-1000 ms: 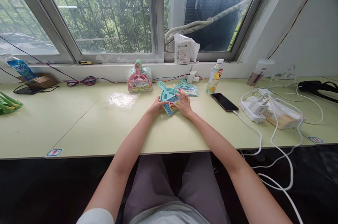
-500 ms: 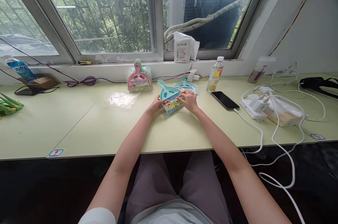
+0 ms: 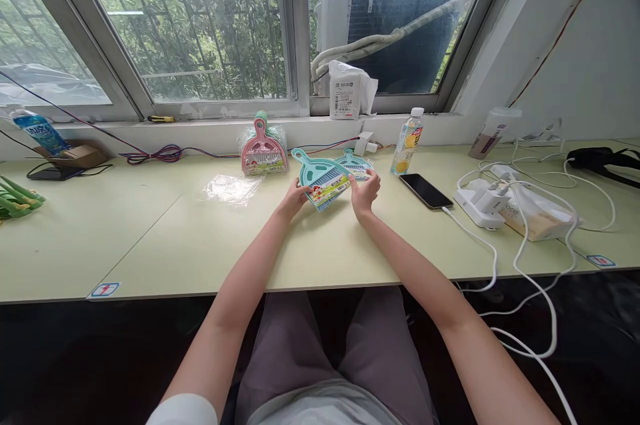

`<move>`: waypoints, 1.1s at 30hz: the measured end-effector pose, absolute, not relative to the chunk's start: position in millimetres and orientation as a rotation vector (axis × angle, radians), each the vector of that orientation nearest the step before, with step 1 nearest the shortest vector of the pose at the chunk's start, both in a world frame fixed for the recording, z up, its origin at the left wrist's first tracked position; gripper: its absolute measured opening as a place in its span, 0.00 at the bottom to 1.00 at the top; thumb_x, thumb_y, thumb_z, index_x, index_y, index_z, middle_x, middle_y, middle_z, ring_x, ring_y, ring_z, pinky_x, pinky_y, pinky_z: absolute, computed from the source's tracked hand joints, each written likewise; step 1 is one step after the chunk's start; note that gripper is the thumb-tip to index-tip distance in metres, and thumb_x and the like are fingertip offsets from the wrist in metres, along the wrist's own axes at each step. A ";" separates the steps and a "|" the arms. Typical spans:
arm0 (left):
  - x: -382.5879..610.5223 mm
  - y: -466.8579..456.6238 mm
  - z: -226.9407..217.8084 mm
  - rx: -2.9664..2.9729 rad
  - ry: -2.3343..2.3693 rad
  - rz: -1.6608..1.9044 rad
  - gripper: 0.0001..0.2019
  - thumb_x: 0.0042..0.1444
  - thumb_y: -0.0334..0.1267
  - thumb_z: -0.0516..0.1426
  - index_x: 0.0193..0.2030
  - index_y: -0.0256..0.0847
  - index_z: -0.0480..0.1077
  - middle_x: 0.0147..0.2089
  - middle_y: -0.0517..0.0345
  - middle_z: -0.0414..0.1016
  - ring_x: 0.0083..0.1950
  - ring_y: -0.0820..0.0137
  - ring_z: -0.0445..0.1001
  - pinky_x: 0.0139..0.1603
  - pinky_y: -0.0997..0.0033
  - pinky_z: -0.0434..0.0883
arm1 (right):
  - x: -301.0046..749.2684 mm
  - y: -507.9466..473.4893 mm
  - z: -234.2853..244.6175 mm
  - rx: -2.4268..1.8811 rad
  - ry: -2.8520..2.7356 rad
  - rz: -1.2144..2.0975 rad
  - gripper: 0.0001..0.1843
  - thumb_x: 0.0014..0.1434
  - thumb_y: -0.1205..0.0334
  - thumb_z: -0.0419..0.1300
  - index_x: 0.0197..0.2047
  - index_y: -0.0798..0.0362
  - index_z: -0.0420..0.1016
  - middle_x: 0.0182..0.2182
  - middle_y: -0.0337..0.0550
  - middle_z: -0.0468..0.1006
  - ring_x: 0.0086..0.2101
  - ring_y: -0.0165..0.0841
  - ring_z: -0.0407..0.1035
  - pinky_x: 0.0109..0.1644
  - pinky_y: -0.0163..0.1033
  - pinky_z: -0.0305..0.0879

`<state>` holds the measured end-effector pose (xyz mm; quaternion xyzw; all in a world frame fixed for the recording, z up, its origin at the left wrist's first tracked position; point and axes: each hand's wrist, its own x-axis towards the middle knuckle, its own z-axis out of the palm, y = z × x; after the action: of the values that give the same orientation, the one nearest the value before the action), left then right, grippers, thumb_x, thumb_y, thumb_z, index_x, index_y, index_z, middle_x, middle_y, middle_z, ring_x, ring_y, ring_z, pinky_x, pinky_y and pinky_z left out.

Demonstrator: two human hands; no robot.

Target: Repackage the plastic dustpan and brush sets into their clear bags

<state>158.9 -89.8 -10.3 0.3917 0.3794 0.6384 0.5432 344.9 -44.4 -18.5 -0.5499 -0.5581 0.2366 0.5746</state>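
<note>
A teal mini dustpan set with a colourful label is lifted a little off the pale green table. My left hand grips its lower left edge with closed fingers. My right hand holds its right edge, fingers curled around it. Just behind lies another teal dustpan set, flat on the table. A bagged stack of pink dustpan sets leans against the sill to the left.
A clear empty plastic bag lies left of my hands. A drink bottle, a black phone, a white power strip with trailing cables and a tissue pack are to the right. A blue bottle stands far left.
The teal dustpan set has been raised from the table and tilted up between both hands. My right hand moved from on top of it to its right edge.
</note>
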 end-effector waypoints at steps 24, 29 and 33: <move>61.0 -108.1 -9.0 1.349 2.788 0.954 0.20 0.53 0.26 0.52 0.52 0.38 0.70 0.55 0.36 0.70 0.64 0.51 0.60 0.62 0.47 0.53 | 342.9 -48.2 -18.6 -0.844 -1.078 1.557 0.13 0.52 0.70 0.65 0.38 0.51 0.66 0.39 0.43 0.81 0.38 0.36 0.78 0.44 0.46 0.79; 76.5 -105.5 -5.8 1.696 2.541 1.105 0.18 0.53 0.23 0.47 0.38 0.45 0.74 0.43 0.50 0.76 0.57 0.59 0.66 0.66 0.52 0.49 | 343.9 -45.0 -18.7 -0.838 -1.097 1.549 0.14 0.52 0.70 0.65 0.40 0.51 0.67 0.39 0.43 0.81 0.39 0.37 0.78 0.44 0.47 0.79; 105.3 -104.3 0.1 1.929 2.097 1.428 0.20 0.51 0.23 0.47 0.37 0.50 0.76 0.39 0.53 0.76 0.57 0.58 0.66 0.69 0.49 0.41 | 346.7 -41.5 -18.1 -0.838 -1.078 1.543 0.13 0.53 0.71 0.63 0.41 0.52 0.67 0.38 0.43 0.80 0.38 0.36 0.78 0.45 0.46 0.79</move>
<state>105.3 -104.3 0.1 0.6051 0.6578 0.4479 -0.0226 346.7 -41.5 -18.1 -0.3486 -0.4487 0.6422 0.5145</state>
